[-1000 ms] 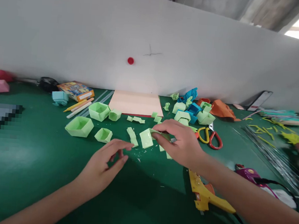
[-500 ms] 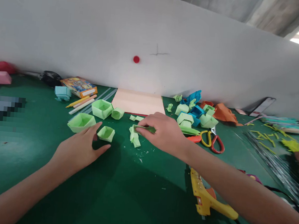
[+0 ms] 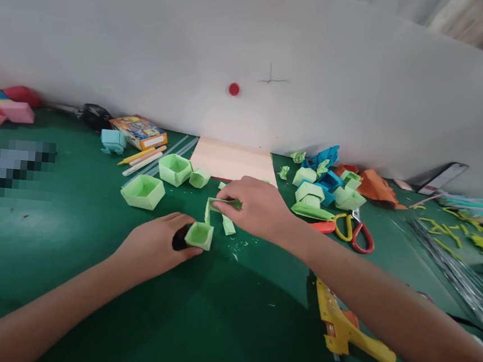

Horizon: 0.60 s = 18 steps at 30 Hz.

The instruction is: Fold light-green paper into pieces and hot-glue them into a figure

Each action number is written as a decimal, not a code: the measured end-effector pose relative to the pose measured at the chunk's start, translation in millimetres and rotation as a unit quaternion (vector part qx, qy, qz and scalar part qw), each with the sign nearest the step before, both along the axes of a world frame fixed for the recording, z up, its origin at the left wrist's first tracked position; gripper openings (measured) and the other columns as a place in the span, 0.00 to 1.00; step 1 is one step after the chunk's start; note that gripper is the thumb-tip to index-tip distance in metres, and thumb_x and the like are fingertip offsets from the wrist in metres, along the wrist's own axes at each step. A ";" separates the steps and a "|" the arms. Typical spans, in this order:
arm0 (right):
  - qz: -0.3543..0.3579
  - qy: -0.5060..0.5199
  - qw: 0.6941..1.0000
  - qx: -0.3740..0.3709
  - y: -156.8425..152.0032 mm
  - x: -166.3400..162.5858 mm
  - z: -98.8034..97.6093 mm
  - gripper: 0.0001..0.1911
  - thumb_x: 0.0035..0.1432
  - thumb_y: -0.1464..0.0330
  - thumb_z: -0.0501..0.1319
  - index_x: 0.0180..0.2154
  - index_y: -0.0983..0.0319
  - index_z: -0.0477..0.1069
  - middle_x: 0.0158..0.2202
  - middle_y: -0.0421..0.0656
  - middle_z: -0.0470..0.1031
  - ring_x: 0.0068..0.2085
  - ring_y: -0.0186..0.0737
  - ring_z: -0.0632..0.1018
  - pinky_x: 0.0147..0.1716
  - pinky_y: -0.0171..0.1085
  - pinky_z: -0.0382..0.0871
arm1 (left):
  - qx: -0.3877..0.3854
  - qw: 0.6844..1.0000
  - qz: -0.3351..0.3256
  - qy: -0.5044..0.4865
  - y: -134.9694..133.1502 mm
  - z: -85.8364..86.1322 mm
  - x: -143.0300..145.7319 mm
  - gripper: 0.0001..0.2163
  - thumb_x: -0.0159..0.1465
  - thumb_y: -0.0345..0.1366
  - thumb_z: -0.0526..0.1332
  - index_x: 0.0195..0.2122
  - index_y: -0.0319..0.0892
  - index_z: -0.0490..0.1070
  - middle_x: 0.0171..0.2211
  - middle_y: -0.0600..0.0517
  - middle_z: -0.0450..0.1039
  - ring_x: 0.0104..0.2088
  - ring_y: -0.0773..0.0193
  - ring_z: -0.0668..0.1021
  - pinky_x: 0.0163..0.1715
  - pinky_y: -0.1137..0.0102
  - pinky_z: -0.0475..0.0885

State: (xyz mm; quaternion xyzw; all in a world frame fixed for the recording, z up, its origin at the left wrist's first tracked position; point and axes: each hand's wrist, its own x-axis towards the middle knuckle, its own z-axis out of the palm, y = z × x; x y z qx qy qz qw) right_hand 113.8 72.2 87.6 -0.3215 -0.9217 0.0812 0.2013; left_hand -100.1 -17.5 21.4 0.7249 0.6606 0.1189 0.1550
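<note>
L hand (image 3: 155, 246): thumb + fingers clamped on small green box (image 3: 199, 235), opening up, approx mid-worktop (image 3: 170, 321), well fwd of back edge; can't tell if lifted. R hand (image 3: 256, 207): thumb + fingers pinched tog. on folded green strip (image 3: 208, 209), one end hanging just behind box; contact btwn the two unclear.

Green scrap (image 3: 228, 225) just beside R hand. Large green box (image 3: 143, 192) behind L hand, twd back L corner. Pale pad (image 3: 232, 160) at back edge, ctr. Scissors (image 3: 362, 238) R of R hand, clear of back edge. Yellow glue gun (image 3: 341, 325) nearer viewer, beside R forearm.
</note>
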 end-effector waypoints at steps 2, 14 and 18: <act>0.006 0.002 1.000 0.006 -0.9 1.4 -0.2 0.12 0.67 0.62 0.63 0.32 0.58 0.77 0.35 0.39 0.83 0.40 0.40 0.76 0.34 0.37 0.59 | 0.002 1.000 -0.026 0.000 -3.4 -2.7 5.8 0.18 0.60 0.51 0.65 0.47 0.47 0.74 0.43 0.51 0.77 0.40 0.53 0.80 0.34 0.64 0.70; 0.007 -0.002 1.000 -0.007 -3.3 6.8 8.7 0.11 0.66 0.62 0.65 0.31 0.59 0.77 0.33 0.38 0.81 0.40 0.40 0.76 0.33 0.37 0.59 | 0.242 0.970 0.018 0.016 -4.6 22.8 -47.3 0.18 0.69 0.49 0.59 0.55 0.47 0.69 0.54 0.47 0.73 0.57 0.49 0.74 0.60 0.54 0.66; 0.014 -0.003 1.000 0.006 -3.0 5.3 11.4 0.12 0.67 0.62 0.64 0.31 0.59 0.77 0.33 0.39 0.82 0.39 0.40 0.76 0.33 0.37 0.58 | 0.224 0.953 0.190 0.071 6.5 23.2 -67.3 0.32 0.66 0.50 0.61 0.66 0.41 0.53 0.65 0.38 0.61 0.67 0.38 0.62 0.64 0.43 0.57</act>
